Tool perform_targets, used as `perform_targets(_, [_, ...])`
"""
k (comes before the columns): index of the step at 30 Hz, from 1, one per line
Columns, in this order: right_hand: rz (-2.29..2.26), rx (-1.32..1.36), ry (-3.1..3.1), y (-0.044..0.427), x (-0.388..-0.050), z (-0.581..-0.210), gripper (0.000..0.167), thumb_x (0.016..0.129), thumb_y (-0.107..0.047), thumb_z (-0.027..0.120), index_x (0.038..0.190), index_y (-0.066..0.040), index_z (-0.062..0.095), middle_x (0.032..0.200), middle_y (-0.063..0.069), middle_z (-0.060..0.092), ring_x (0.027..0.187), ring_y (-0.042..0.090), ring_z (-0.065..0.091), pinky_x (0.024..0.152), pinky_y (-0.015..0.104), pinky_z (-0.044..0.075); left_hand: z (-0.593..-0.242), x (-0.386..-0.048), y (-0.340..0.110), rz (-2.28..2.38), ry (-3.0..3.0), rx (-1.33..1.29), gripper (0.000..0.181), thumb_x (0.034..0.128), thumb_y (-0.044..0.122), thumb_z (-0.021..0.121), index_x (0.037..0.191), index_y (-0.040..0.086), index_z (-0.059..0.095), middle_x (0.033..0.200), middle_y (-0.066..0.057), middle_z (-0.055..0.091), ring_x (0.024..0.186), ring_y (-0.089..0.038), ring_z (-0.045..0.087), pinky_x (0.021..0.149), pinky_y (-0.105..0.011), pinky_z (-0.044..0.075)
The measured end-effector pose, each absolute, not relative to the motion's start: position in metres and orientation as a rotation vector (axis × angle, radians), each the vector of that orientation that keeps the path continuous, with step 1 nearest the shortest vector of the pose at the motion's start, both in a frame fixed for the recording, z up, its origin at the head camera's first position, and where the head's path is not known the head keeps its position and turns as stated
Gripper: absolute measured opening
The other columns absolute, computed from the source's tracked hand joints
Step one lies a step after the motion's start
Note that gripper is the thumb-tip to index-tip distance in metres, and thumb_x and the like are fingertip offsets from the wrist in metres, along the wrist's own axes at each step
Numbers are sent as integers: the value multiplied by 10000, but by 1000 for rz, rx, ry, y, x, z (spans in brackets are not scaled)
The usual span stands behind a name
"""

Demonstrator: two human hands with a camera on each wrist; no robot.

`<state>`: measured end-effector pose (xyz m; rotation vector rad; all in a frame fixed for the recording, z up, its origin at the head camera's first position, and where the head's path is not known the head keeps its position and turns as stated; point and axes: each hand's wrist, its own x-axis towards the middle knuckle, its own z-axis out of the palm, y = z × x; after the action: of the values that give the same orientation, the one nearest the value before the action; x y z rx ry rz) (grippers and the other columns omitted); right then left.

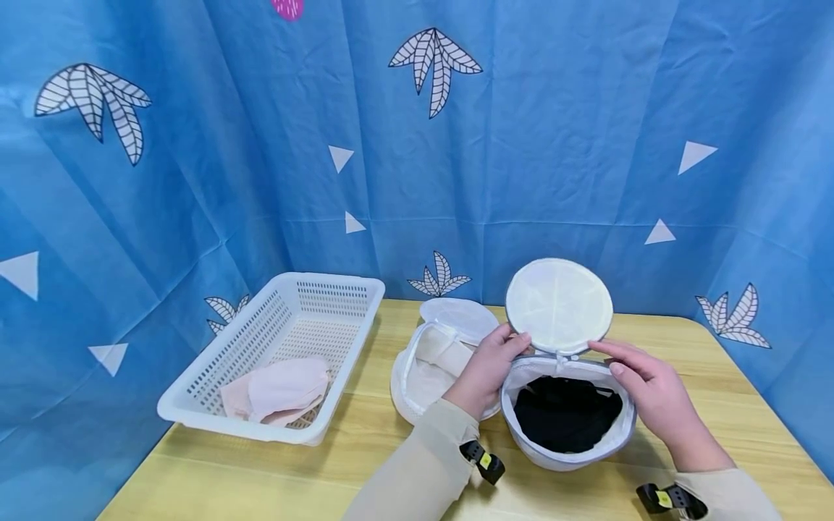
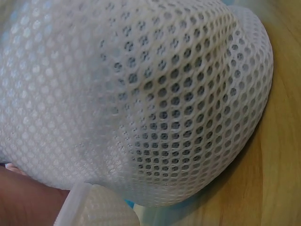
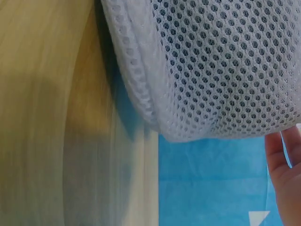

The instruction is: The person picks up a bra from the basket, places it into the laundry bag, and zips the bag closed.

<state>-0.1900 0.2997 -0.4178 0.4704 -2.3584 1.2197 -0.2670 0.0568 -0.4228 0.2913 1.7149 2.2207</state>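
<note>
We observed the left hand (image 1: 491, 365) at the lower left edge of the round lid (image 1: 560, 304); we could not tell whether its fingers pinched that edge or only touched it. The right hand (image 1: 651, 387) had its index finger extended against the lid's lower right edge, thumb apart near the bag's rim, gripping nothing. The lid stood raised at the back of the mesh laundry bag (image 1: 529, 447), which sat on the wooden table (image 1: 260, 477) between the hands, mouth up, with a black garment (image 1: 567, 414) inside. Just left of it, partly hidden by the left hand, we noted a second mesh bag (image 1: 402, 391), also open, holding a pale cloth (image 1: 446, 354). Farther left stood a white plastic basket (image 1: 241, 432), a pale pink cloth (image 1: 287, 387) in its near end. Behind everything hung a blue curtain (image 1: 560, 145) with leaf and triangle prints.
</note>
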Motion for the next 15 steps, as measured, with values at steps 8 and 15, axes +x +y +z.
perform_targets(8, [1554,403,-2331,301,-195,-410,639,1087,-136,472,1626,-102,129,1203,-69,699,1128,-20,607,940,78,364,-422,-264,57,2191,1820,358,184,1030,276,610,1189,239,696,1105,30,636,973,-136,604,879,-330,498])
perform_targets(15, [1548,264,-2291,293,-192,-408,283,1070,-144,522,1300,16,561,1045,-86,703,956,31,643,825,114,473,-419,-264,56,2163,1803,480,164,1034,192,599,1151,150,707,1014,29,641,948,-118,595,859,-292,493])
